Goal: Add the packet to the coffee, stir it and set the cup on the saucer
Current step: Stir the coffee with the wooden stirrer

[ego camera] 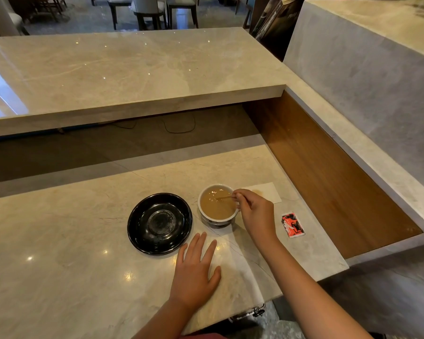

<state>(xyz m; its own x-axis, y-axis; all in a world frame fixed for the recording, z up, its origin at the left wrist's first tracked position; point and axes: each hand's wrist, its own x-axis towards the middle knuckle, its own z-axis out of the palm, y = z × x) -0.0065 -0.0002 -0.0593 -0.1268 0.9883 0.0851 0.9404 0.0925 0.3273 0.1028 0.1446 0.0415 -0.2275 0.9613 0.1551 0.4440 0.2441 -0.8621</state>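
our right hand (256,211) pinching a stick (227,197) in the coffee cup (217,206), left hand (196,270) flat and spread on the counter (59,253), black saucer (160,223) beside cup, red packet (292,225) right

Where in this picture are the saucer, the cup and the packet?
saucer (142,232): head view, bare left rim.
cup (207,215): head view, white outer wall at the lower left.
packet (292,225): head view, middle of the red wrapper.

A shiny stone counter (59,241) sits near, with a higher shelf (132,69) behind. Far off, chairs (145,11) stand on a dark floor (88,18). A wood panel (328,172) is on the right.
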